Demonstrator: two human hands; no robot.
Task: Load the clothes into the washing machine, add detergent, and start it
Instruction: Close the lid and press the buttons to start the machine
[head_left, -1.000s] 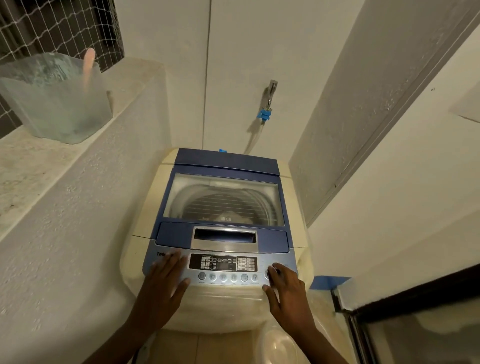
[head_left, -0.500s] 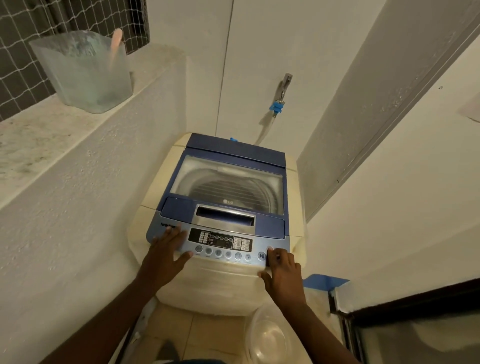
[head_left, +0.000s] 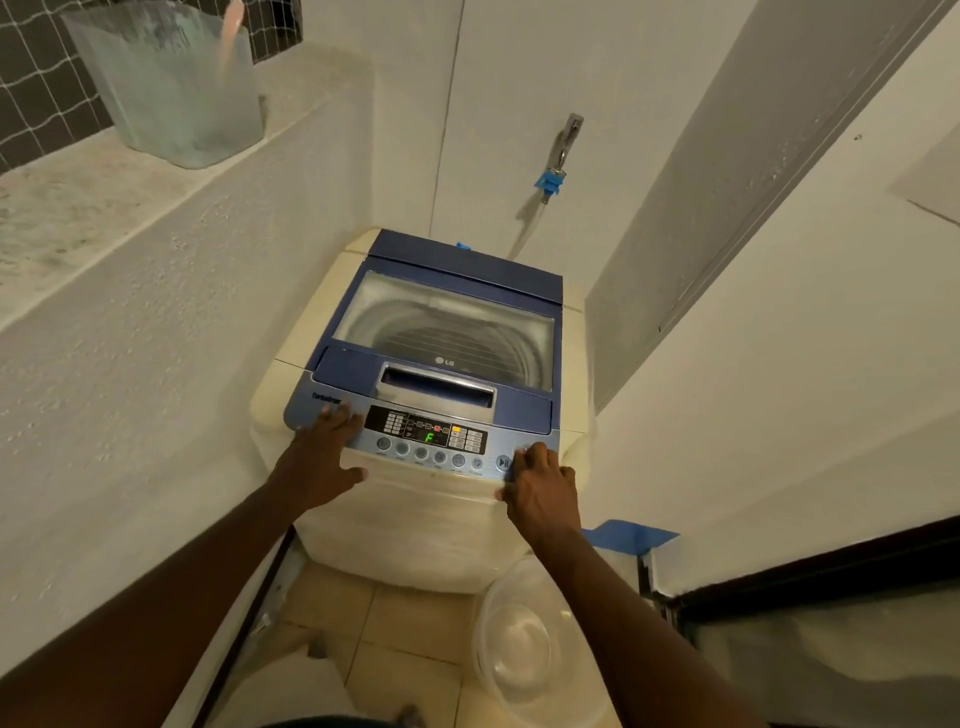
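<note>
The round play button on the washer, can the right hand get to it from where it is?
Probably yes. The right hand rests on the washer's front edge, its fingers right beside the play button, and nothing lies between them.

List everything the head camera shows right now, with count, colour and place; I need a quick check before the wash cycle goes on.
washing machine: 1, cream body with blue top, in the corner between the walls
lid: 1, blue frame with clear window, shut
control panel: 1, pale blue with dark display, front edge of the machine, green and red lights lit
tap: 1, metal with blue hose fitting, on the wall behind the machine
container: 1, translucent greenish, on the ledge at upper left, with a pinkish handle inside
basin: 1, clear plastic, on the tiled floor in front of the machine
blue tape: 1 strip, low on the right wall
left hand: 1, flat on the panel's left end
right hand: 1, fingers at the panel's right-end buttons
</note>
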